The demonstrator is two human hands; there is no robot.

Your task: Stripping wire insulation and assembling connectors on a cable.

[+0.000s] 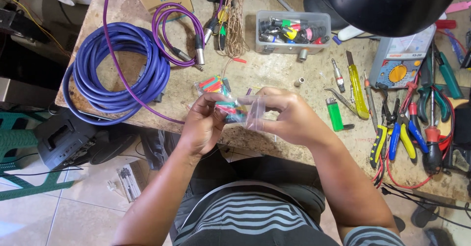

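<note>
Stone table (274,74) is seen above a tiled floor (73,202), strewn with a coiled blue cable (115,74), a clear box of connectors (293,32), pliers (400,133) and a green lighter (335,114). A small clear plastic bag (244,111) of coloured pieces is pinched between the left hand (203,123) and right hand (289,116), fingers closed on it, just above the table edge.

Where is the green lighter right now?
The green lighter lies on the workbench, just right of the person's right hand, left of the yellow utility knife.
</note>
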